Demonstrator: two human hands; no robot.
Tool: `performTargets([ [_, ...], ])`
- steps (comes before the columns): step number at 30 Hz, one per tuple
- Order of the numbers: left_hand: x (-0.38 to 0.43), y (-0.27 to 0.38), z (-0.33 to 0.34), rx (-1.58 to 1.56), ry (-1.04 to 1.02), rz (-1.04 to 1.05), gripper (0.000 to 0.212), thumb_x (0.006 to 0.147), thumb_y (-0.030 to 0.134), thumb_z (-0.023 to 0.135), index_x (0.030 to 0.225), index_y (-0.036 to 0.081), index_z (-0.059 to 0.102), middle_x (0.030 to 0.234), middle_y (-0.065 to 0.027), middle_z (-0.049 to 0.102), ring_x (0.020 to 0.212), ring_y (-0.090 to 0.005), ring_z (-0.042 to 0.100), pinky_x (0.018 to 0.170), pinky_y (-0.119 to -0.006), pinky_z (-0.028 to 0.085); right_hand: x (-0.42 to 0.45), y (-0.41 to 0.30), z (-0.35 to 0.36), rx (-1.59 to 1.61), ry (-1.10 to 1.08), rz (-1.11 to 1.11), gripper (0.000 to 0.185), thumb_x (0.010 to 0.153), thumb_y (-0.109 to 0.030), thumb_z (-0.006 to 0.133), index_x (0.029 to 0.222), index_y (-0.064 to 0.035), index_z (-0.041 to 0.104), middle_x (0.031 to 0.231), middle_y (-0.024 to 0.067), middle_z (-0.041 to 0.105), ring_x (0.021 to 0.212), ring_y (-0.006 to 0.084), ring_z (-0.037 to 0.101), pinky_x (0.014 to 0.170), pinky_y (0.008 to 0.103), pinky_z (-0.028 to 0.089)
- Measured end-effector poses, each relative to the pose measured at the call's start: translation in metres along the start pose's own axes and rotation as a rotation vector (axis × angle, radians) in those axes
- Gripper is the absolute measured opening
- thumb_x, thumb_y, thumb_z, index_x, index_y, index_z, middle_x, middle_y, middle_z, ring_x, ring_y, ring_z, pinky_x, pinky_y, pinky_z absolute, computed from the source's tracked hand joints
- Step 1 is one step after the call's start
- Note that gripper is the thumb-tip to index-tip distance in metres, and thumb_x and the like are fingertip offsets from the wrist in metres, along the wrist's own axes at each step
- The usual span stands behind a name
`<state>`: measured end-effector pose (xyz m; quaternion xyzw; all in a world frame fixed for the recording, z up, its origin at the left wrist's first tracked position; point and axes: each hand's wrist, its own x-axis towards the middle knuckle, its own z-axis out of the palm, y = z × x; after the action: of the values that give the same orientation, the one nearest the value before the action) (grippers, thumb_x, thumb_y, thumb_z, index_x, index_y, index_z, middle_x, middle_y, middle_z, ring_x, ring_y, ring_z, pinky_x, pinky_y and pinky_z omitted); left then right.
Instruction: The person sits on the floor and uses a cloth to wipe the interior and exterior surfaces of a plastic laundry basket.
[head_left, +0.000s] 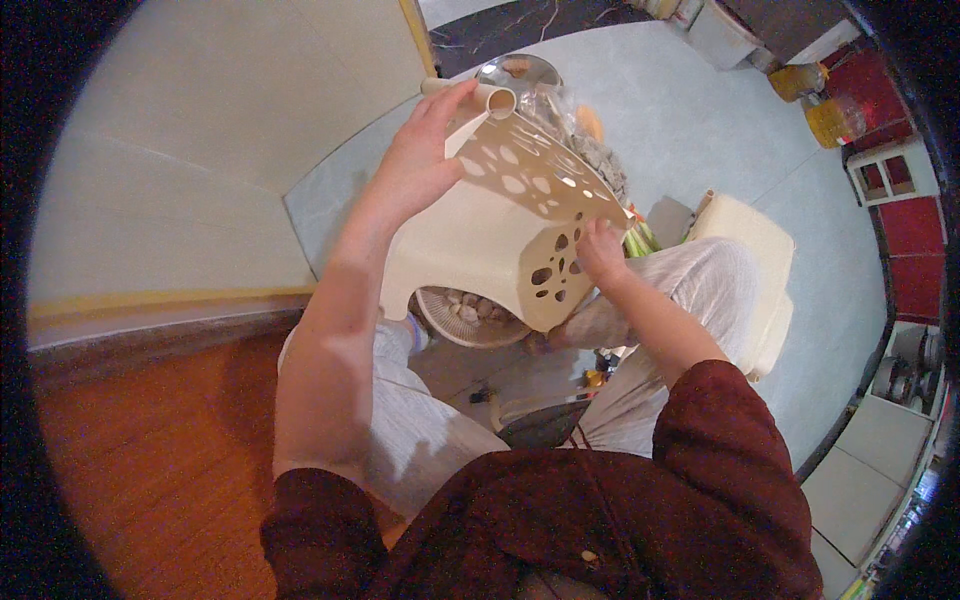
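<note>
A cream plastic rack section (457, 232) with oval cut-outs and a tube-shaped corner stands tilted before me. My left hand (424, 146) grips its upper edge beside the tube end, fingers over the rim. At its right side, my right hand (602, 251) has its fingers closed on the perforated edge. Under the arched lower edge, a round ribbed basket (442, 319) holds several pale, roundish things, too small to identify. Behind the piece are a round metal lid or bowl (491, 71), a clear plastic bag (546, 105) and green stalks (640, 238).
Another cream plastic piece (757, 232) lies on the pale floor at my right knee. A large pale panel (180, 135) borders the left. Bottles of yellow liquid (825, 124) stand by red cabinets (911, 225) at right. A dark round object (544, 426) is between my legs.
</note>
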<state>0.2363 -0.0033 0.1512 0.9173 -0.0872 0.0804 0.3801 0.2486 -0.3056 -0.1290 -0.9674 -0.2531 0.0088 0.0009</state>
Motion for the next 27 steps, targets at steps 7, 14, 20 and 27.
performTargets([
  [7, -0.005, -0.01, -0.004, 0.039, 0.022, -0.111, 0.074, 0.07, 0.0, 0.061, 0.14, 0.012, 0.038, 0.137, -0.0157, 0.045, 0.128, -0.0323, 0.043, 0.107, -0.039, 0.036, -0.017, -0.013, -0.049, 0.106, -0.183, -0.092, 0.015, 0.075, -0.01, 0.058, 0.077, 0.0005, 0.069, 0.097, 0.0178, 0.059, 0.097, 0.0339, 0.058, 0.078, 0.0436, 0.052],
  [14, -0.001, 0.001, 0.003, 0.035, 0.015, -0.182, 0.075, 0.071, 0.001, 0.062, 0.14, 0.012, 0.037, 0.137, -0.0161, 0.046, 0.128, -0.0331, 0.044, 0.107, -0.039, 0.037, -0.014, 0.052, -0.03, 0.694, 0.063, 0.755, 0.024, 0.075, -0.023, 0.066, 0.083, -0.0002, 0.07, 0.08, 0.0207, 0.067, 0.082, 0.0364, 0.065, 0.075, 0.0458, 0.05],
  [20, 0.0, -0.006, 0.002, 0.009, 0.021, -0.096, 0.077, 0.069, 0.001, 0.064, 0.14, 0.01, 0.037, 0.138, -0.0178, 0.043, 0.129, -0.0333, 0.042, 0.107, -0.039, 0.036, -0.004, 0.042, 0.002, 0.872, 0.194, 0.833, 0.041, 0.064, -0.021, 0.077, 0.098, -0.0013, 0.068, 0.089, 0.013, 0.07, 0.08, 0.0252, 0.066, 0.075, 0.0374, 0.051],
  [27, 0.005, 0.027, 0.012, 0.032, 0.032, -0.075, 0.075, 0.07, 0.002, 0.062, 0.141, 0.008, 0.037, 0.14, -0.0166, 0.042, 0.131, -0.0333, 0.039, 0.11, -0.039, 0.031, 0.01, 0.03, 0.028, 1.158, 0.349, 0.926, 0.045, 0.061, -0.01, 0.078, 0.103, -0.0027, 0.066, 0.093, 0.0079, 0.068, 0.08, 0.0173, 0.064, 0.072, 0.0326, 0.051],
])
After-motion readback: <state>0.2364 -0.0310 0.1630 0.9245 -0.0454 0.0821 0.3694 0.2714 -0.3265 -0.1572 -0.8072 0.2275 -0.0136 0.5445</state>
